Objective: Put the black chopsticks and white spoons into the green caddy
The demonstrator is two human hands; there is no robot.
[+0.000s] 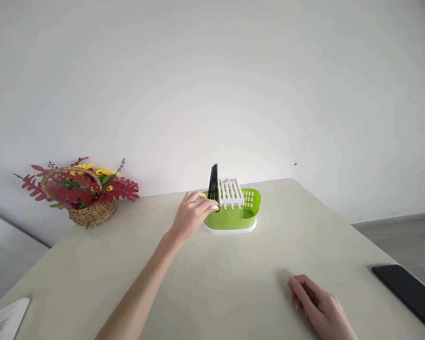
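Note:
A green utensil holder (230, 218) with a white base stands on the table near the wall. A white slotted rack (231, 191) sits on its top, and several black chopsticks (213, 183) stand upright in its left end. My left hand (192, 211) is at that left end, fingers closed on a small white rounded piece (213, 207) at the holder's rim. Most of this piece is hidden by the fingers, so its kind cannot be told. Low on the right, my right hand (317, 302) rests on the table, loosely curled, thumb apart from the fingers, nothing visible in it.
A wicker basket (92, 213) of red and yellow artificial flowers stands at the table's back left. A black phone (407, 293) lies along the right edge. In the lower left corner is a white printed sheet or packet (7, 318). The wall borders the table's back.

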